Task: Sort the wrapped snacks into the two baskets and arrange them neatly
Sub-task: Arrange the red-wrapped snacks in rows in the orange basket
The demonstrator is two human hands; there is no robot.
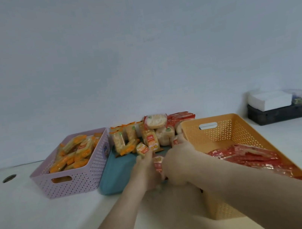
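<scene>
A pile of wrapped snacks (149,134), orange and red packs mixed, lies on a teal mat (115,170) between the baskets. The lilac basket (74,180) on the left holds several orange-wrapped snacks (73,153). The orange basket (227,132) on the right holds several red-wrapped snacks (246,156). My left hand (144,168) and my right hand (178,159) meet at the near edge of the pile. Between them is a red-wrapped snack (158,164), which both hands seem to hold. My right fingers also touch a red pack (175,141) by the orange basket's corner.
A dark tray (279,112) with a white stack of paper on it stands at the far right against the wall. A round cable hole (9,178) sits in the white table at the far left. The wall is close behind the pile.
</scene>
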